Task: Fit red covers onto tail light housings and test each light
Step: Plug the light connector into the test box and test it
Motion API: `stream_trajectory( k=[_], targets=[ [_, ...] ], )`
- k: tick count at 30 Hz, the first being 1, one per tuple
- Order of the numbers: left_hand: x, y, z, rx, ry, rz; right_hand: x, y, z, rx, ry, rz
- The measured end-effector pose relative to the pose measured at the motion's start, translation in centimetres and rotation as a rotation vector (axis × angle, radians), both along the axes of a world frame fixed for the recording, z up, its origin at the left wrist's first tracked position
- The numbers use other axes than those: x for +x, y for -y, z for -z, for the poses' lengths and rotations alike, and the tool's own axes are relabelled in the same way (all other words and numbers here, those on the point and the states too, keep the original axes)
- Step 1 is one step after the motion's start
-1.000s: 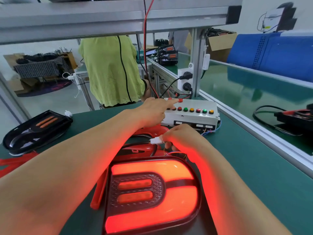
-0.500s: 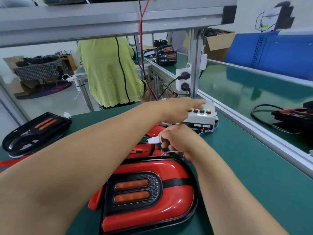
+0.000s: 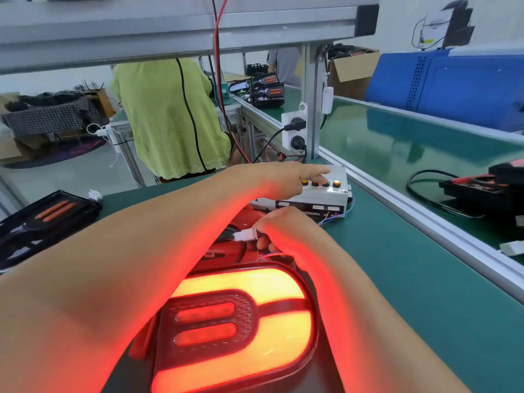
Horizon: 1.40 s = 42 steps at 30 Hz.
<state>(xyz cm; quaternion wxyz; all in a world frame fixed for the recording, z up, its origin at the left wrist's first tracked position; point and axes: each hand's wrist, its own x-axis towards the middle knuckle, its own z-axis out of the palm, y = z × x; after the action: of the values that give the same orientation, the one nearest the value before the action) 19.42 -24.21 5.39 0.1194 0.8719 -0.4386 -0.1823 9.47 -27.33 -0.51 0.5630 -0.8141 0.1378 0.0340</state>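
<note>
Test of lamp [image 3: 235, 321], lit red at bottom centre of frame, long axis running left to right under both forearms. Just above it in frame, the right hand [image 3: 286, 228] pinches a white plug [image 3: 243, 236] that points to frame left. The left hand [image 3: 283, 180] crosses to the box [image 3: 326, 198] at centre right, one straight finger on the buttons [image 3: 336, 183]. The row's last button lies just right of that fingertip, so the left hand is judged nearer.

The tail light [image 3: 235, 321] at bottom centre, dark half a second ago, glows again, yellower than before. The left hand [image 3: 283, 180] has slid right along the test box [image 3: 326, 195], forefinger now reaching its rightmost buttons.
</note>
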Motion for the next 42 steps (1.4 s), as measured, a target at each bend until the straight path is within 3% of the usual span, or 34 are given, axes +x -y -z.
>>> stream_trajectory(
  k=[6,10,13,16,19,27,35,38,42],
  targets=[
    [0.2,-0.1,0.4,-0.038,0.035,0.017,-0.2,0.0,-0.4,0.011,-0.011,-0.003],
    [-0.3,-0.3,0.5,-0.092,-0.058,0.013,-0.5,0.1,-0.8,0.049,0.001,-0.034],
    [-1.1,-1.9,-0.4,-0.290,-0.156,-0.056,-0.7,0.2,-1.1,0.098,0.016,-0.058],
    [-1.8,-4.7,-1.2,-0.454,-0.103,-0.177,-0.9,0.1,-1.3,0.118,0.020,-0.054],
    [-2.7,-8.3,-1.0,-0.501,-0.026,-0.311,-0.9,-0.2,-1.6,0.105,0.024,-0.046],
    [-4.3,-14.1,2.6,-0.457,0.081,-0.406,-1.3,-0.6,-1.2,0.104,0.125,-0.056],
    [-2.8,-8.6,0.8,-0.094,0.125,-0.262,-1.2,-0.1,-0.6,0.076,0.091,-0.058],
    [-2.0,-6.5,0.3,-0.013,0.133,-0.238,-1.1,0.0,-0.6,-0.061,0.104,-0.121],
    [-1.2,-5.2,0.4,0.050,0.147,-0.237,-0.8,0.0,-0.6,-0.035,0.092,-0.116]
  ],
)
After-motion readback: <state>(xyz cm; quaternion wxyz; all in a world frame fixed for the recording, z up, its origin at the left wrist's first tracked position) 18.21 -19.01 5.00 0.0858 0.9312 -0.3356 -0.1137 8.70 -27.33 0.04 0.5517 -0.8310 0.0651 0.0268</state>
